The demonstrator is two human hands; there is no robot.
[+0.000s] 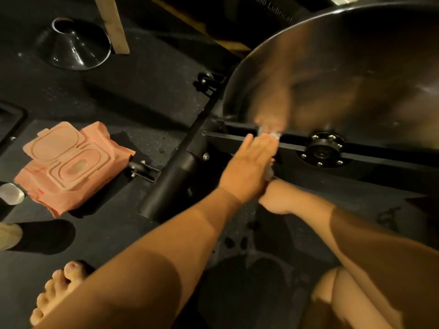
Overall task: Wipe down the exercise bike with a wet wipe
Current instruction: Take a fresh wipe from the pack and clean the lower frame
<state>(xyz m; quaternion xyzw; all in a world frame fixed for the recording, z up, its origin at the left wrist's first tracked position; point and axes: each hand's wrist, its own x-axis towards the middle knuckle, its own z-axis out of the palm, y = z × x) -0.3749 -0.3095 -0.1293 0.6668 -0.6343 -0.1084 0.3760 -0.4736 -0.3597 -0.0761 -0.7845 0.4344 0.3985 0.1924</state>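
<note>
The exercise bike's big steel flywheel (pixel 344 74) fills the upper right, with a black hub (pixel 323 150) on a black frame bar (pixel 237 138). My left hand (pixel 249 165) lies flat with straight fingers on that bar, pressing a white wet wipe (pixel 270 134) that shows at the fingertips and under the palm. The flywheel mirrors the hand. My right hand (pixel 275 200) sits just below the left wrist with its fingers tucked out of sight; whether it holds anything cannot be told.
A pink wet-wipe pack (pixel 71 167) lies with its lid open on the dark floor mat at left. Beside it are the bike's black stabiliser tube (pixel 171 184) and small transport wheels (pixel 206 79). A black cone (pixel 73 43) and wooden slat (pixel 111 24) stand farther back. My bare foot (pixel 59 293) is near.
</note>
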